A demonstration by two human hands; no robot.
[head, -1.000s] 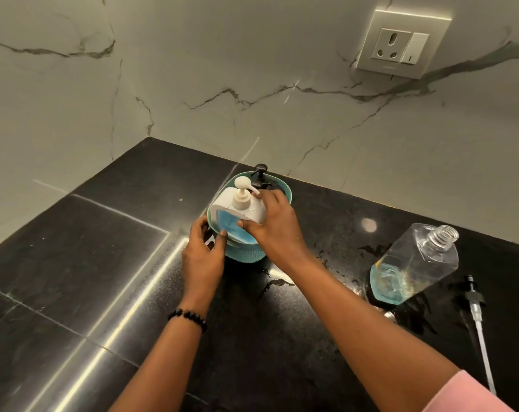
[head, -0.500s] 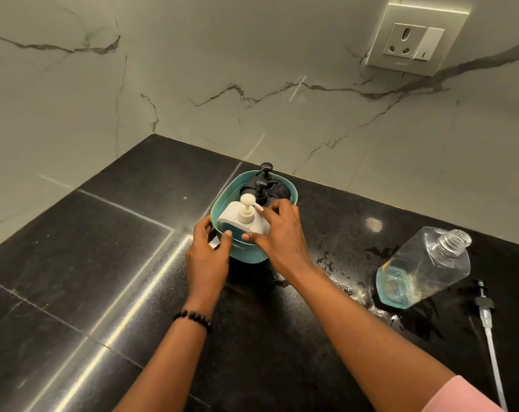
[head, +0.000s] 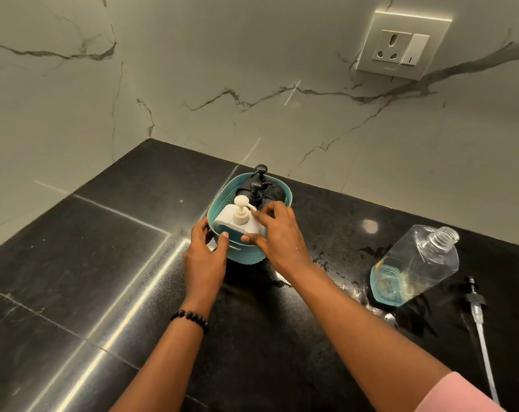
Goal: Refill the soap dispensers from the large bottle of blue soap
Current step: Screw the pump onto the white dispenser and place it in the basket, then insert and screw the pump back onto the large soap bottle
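Nestling in basket: three dispensers

White dispenser body mostly hidden in teal basket; pump tube cut off at bottom edge (lower right).

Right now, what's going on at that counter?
A person is setting a white dispenser into a teal basket that already holds two black dispensers. The right hand holds the white dispenser by its side and pump, and the left hand grips the basket's near rim. To the right, the large bottle stands uncapped on the wet counter, with only a little blue soap left at its bottom. Its pump lies beside it.
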